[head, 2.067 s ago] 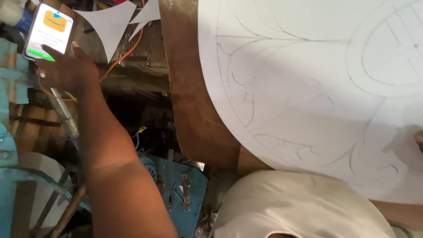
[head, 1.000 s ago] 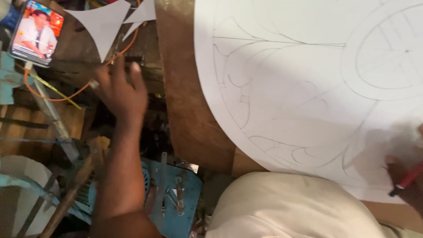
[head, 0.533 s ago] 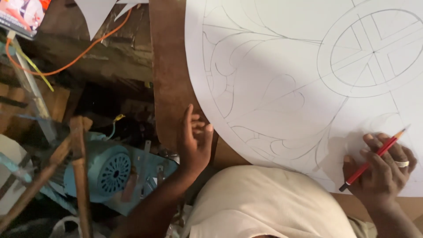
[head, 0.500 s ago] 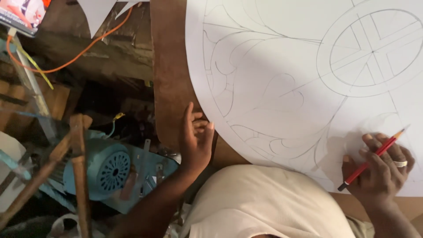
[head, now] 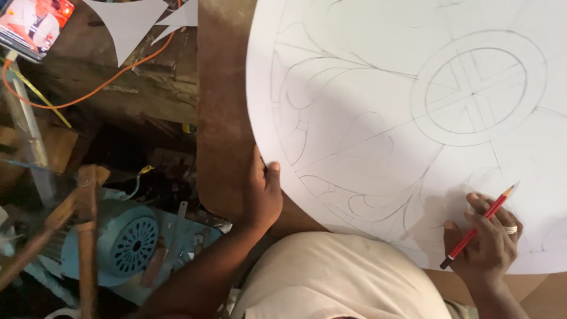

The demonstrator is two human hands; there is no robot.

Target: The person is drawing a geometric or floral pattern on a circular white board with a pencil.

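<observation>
The right hand [head: 487, 245] grips a red pencil [head: 479, 224], its point resting on the large white sheet [head: 378, 77] of pencilled curves. The left hand [head: 264, 192] pinches the sheet's rounded edge over the brown board [head: 221, 88]. Lower left sits a blue motor [head: 127, 239]. Farther off, an orange cable [head: 88, 97] runs toward a lit phone [head: 32, 23].
</observation>
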